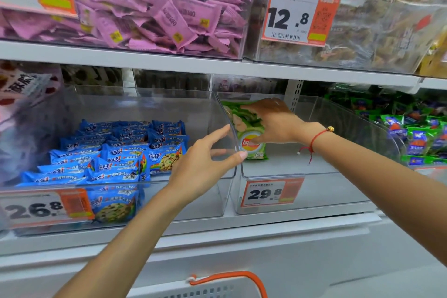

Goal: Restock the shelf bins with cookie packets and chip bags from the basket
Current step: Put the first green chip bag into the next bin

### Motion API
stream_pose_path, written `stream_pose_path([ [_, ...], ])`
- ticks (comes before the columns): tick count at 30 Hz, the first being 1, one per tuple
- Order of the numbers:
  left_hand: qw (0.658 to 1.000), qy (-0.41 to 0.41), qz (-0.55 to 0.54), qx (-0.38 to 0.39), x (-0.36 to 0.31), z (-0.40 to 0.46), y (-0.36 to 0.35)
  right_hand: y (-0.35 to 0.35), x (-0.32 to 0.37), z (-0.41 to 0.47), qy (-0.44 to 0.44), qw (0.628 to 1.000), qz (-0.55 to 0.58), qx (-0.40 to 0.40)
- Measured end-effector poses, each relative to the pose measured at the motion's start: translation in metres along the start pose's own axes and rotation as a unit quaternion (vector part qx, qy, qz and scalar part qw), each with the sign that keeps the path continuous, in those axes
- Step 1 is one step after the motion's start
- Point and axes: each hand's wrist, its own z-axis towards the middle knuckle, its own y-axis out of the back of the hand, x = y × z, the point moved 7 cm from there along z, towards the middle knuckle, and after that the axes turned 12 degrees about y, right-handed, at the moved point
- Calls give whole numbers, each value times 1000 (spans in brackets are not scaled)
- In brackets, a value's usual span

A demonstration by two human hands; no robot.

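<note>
Inside the right clear bin [285, 169], a green chip bag [249, 133] lies against the left wall, gripped by the right hand [275, 121]; bare floor spreads rightward. Left hand [205, 164], fingers relaxed, touches the bin's front corner beside blue cookie packets [116, 152].

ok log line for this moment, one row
stage: placing chip bag in right bin | right hand: grips bag | left hand: open, at bin divider | cookie packets: in left bin | basket: below
</note>
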Motion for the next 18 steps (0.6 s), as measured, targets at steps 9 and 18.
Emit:
stream_pose_path([
  [9, 998, 1, 49, -51, -12, -14, 8, 36, 30, -56, -24, 979, 139, -150],
  [18, 981, -46, -60, -176, 0, -83, 48, 64, 153, -106, 2, 923, 339, -184],
])
